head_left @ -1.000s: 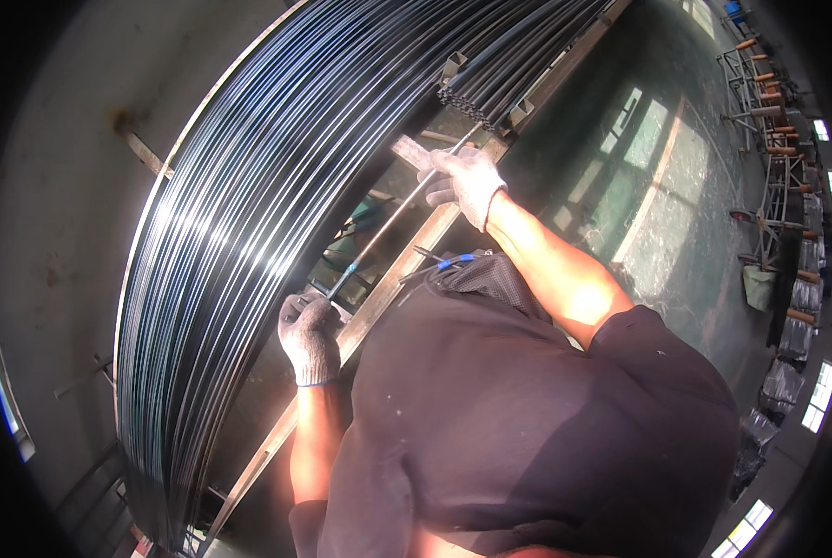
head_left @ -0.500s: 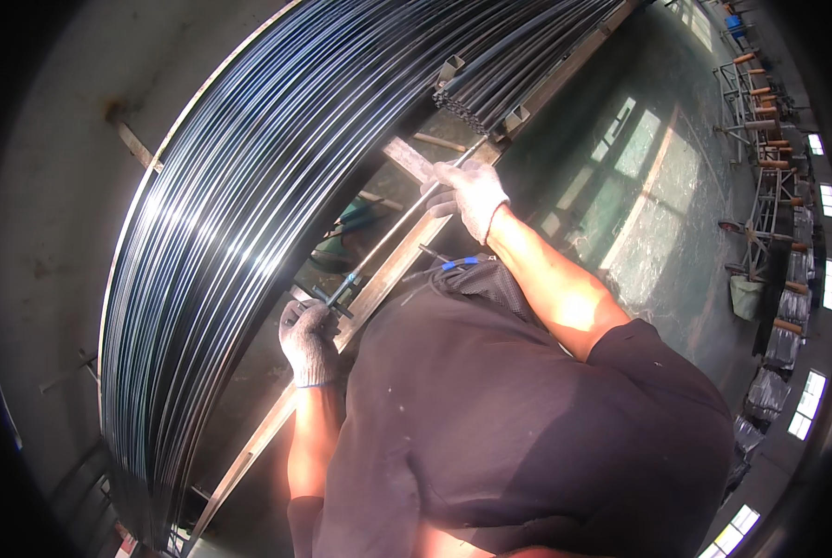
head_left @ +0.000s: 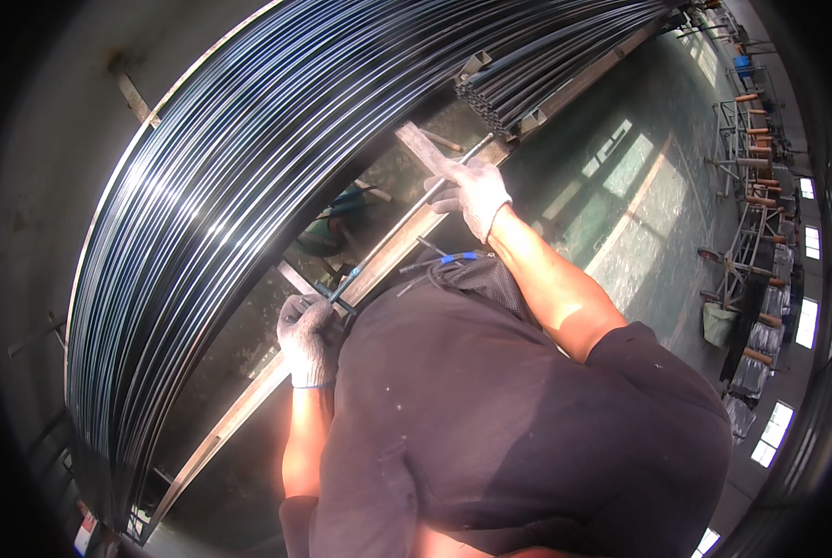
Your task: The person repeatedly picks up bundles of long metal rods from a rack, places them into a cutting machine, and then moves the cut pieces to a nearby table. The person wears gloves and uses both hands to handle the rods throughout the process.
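My right hand (head_left: 473,197), in a pale work glove, is closed around a thin steel rod (head_left: 407,219) that lies along a long rusty angle-iron rail (head_left: 249,400). My left hand (head_left: 306,340), also gloved, grips the rod's near end by a small dark fitting with a blue tip (head_left: 342,284). Both hands are at the rail, with my dark-shirted chest just behind them. A large stack of long dark steel rods (head_left: 230,186) fills the space beyond the rail.
A smaller bundle of tube ends (head_left: 490,102) rests on the rail past my right hand. A green object (head_left: 328,232) lies below the rods. Blue-tipped tools (head_left: 461,258) stick out at my chest. Metal racks (head_left: 751,214) stand at the right on a green floor.
My head has shifted, so the rods and rail sit higher in view. Both hands keep their grip on the thin rod, the right hand slightly further along it.
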The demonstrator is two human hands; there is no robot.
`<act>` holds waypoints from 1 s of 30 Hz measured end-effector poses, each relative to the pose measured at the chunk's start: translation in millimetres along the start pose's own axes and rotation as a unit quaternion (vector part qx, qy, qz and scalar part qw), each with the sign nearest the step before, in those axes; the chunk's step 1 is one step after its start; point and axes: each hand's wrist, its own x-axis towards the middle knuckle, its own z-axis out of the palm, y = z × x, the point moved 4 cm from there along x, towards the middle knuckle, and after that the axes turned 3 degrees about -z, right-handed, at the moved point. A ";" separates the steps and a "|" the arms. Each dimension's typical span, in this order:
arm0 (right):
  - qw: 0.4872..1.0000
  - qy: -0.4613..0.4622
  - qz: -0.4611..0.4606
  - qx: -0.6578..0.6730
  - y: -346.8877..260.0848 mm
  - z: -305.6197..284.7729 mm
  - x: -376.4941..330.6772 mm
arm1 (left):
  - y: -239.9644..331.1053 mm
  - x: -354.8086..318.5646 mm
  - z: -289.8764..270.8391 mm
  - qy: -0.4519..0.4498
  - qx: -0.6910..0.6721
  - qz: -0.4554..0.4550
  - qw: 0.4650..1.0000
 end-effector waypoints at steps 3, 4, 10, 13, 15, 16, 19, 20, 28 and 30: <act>1.000 -0.011 -0.014 0.008 -3.7 -6.7 4.1 | -0.9 3.8 10.3 0.001 -0.021 0.011 1.000; 1.000 -0.019 -0.013 0.005 -5.8 -7.2 5.7 | 0.2 2.7 12.3 0.023 -0.014 -0.023 0.999; 1.000 -0.010 -0.017 -0.013 -7.2 -5.9 1.3 | -23.4 7.3 -0.4 0.033 -0.020 -0.055 0.998; 1.000 -0.003 -0.030 -0.009 -7.3 -9.5 -4.6 | -26.9 5.0 -5.0 0.001 -0.024 -0.062 0.998; 1.000 -0.011 -0.026 -0.011 -9.2 -8.2 -9.0 | -27.4 4.0 -8.4 -0.013 -0.027 -0.054 0.998; 1.000 -0.015 -0.024 -0.011 -11.0 -6.9 -10.4 | -25.7 2.7 -8.5 -0.013 -0.024 -0.047 0.999; 1.000 0.018 -0.025 -0.003 -16.4 -3.7 -10.7 | -16.7 -0.7 3.6 0.016 -0.011 -0.045 0.999; 1.000 0.015 -0.026 -0.004 -17.6 -4.6 -9.6 | -13.2 0.1 8.4 0.029 -0.005 -0.046 0.999; 0.999 0.010 -0.035 0.000 -16.4 -7.0 -6.6 | -13.9 12.1 4.7 0.004 -0.065 0.009 0.998; 0.999 0.010 -0.051 -0.001 -13.8 -6.9 -5.9 | -15.2 6.4 2.5 0.007 -0.030 0.000 1.000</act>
